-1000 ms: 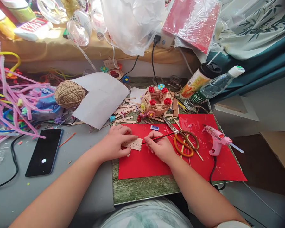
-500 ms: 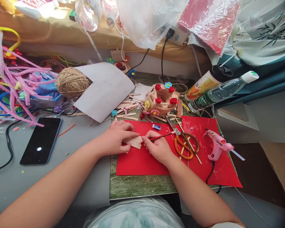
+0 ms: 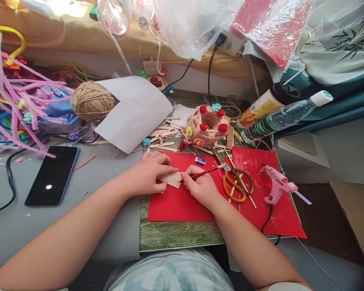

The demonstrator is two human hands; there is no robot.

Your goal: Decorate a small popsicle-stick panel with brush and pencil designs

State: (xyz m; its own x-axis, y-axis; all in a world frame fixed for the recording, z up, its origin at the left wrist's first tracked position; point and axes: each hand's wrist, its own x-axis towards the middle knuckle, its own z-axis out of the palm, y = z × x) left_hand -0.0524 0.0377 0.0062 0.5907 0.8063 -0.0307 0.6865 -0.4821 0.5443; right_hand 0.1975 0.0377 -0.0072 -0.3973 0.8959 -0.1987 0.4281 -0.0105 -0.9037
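My left hand [image 3: 150, 173] presses down on a small panel of wooden craft sticks [image 3: 172, 179] that lies on a red paper sheet [image 3: 185, 206]. Its fingers curl over the panel's left part. My right hand [image 3: 200, 186] pinches a thin red pencil [image 3: 204, 173], its tip touching the panel's right edge. Both hands meet at the panel.
Orange-handled scissors [image 3: 235, 182] and a pink glue gun [image 3: 276, 186] lie on the red sheet to the right. Behind are a stick basket with red flowers [image 3: 209, 123], loose sticks, a twine ball [image 3: 91, 101], two bottles [image 3: 279, 115]. A phone [image 3: 53, 174] and pipe cleaners [image 3: 21, 101] lie left.
My right hand has slid left with the pencil until its tip meets the stick panel. The left hand stays on the panel. The view has tilted slightly.
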